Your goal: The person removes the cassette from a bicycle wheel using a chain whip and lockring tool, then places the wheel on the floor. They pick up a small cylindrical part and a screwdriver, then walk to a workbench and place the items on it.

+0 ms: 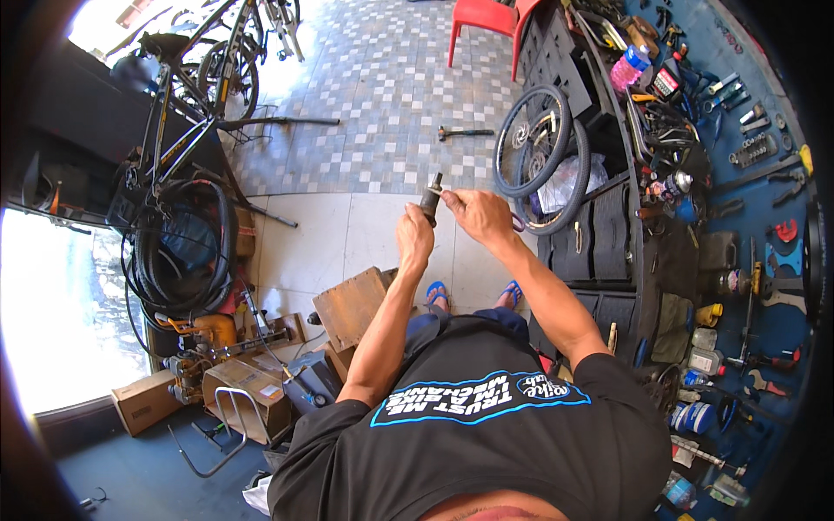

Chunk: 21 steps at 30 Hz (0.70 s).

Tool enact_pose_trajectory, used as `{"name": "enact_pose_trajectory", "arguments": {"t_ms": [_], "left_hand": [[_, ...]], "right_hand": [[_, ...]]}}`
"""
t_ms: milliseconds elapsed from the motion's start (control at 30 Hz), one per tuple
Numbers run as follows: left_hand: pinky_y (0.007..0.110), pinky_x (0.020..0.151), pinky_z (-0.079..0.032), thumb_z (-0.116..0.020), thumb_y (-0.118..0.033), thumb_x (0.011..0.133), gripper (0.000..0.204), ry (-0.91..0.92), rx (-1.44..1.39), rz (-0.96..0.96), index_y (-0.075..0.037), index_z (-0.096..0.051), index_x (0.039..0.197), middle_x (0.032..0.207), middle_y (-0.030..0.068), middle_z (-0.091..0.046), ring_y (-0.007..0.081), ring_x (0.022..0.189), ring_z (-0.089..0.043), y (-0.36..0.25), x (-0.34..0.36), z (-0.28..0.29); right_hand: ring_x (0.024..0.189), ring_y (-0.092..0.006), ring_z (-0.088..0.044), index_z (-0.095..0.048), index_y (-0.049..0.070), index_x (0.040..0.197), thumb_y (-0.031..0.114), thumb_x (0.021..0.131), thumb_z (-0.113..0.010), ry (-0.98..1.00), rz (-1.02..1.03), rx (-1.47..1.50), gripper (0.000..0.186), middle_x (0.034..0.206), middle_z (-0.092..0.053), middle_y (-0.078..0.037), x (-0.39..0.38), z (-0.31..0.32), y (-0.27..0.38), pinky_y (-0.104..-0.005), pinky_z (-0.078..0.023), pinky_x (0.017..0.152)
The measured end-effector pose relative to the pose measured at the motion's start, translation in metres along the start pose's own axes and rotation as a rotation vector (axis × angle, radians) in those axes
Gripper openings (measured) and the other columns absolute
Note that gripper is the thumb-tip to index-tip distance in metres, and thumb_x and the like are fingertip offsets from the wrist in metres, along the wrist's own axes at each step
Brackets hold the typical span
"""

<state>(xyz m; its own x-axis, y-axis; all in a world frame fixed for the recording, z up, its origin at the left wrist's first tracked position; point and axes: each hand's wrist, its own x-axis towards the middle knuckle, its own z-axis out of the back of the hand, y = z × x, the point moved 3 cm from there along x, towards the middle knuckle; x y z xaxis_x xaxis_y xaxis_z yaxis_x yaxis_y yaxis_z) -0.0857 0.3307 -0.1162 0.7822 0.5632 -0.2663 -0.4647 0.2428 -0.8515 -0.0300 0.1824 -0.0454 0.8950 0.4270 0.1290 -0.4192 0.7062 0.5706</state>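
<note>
In front of me, my left hand (415,236) is closed around a dark cylindrical metal part (429,203) with a thinner shaft sticking out at its far end. The part stands roughly upright above the fist. From the right, my right hand (480,216) comes up against the side of this part, its fingers curled and the fingertips pinched. Whatever lies between those fingertips is too small to make out. Both forearms reach forward over the tiled floor, at some distance from the other things.
A hammer (466,133) lies on the floor ahead. Bicycle wheels (532,141) lean against dark drawers at right, beside a wall of tools (756,152). At left stand a bicycle (211,117) and hanging tyres (178,252). A wooden box (349,308) is near my left forearm. A red chair (485,16) stands beyond.
</note>
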Motion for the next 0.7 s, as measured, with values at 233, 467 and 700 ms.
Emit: {"name": "enact_pose_trajectory", "arguments": {"t_ms": [233,467,700], "left_hand": [[0.053,0.078,-0.050,-0.024,-0.045,0.107,0.075,0.008,-0.032,-0.041,0.005,-0.068,0.071,0.069,0.0265,-0.067,0.0464,0.073,-0.066,-0.008,-0.007,-0.002],[0.053,0.074,-0.050,-0.025,-0.041,0.107,0.073,-0.010,-0.057,-0.082,0.005,-0.068,0.072,0.066,0.0261,-0.066,0.0443,0.068,-0.066,-0.006,-0.005,-0.006],[0.056,0.072,-0.049,-0.025,-0.041,0.109,0.074,-0.050,-0.023,-0.127,0.008,-0.067,0.071,0.069,0.0317,-0.065,0.0516,0.072,-0.065,-0.007,-0.011,0.002]], "right_hand": [[0.070,-0.0441,-0.068,-0.077,0.012,0.085,0.058,0.103,-0.050,0.031,0.001,0.064,0.056,0.071,-0.070,-0.018,-0.010,-0.003,0.003,-0.0548,-0.053,0.063],[0.070,-0.0439,-0.070,-0.079,0.014,0.090,0.061,0.103,-0.046,0.049,-0.041,0.008,0.059,0.072,-0.071,-0.019,0.007,0.001,-0.005,-0.0540,-0.055,0.065],[0.071,-0.0441,-0.070,-0.075,0.010,0.083,0.061,0.103,-0.046,0.056,-0.033,0.078,0.062,0.073,-0.070,-0.021,-0.004,-0.003,0.001,-0.0541,-0.055,0.065]]}}
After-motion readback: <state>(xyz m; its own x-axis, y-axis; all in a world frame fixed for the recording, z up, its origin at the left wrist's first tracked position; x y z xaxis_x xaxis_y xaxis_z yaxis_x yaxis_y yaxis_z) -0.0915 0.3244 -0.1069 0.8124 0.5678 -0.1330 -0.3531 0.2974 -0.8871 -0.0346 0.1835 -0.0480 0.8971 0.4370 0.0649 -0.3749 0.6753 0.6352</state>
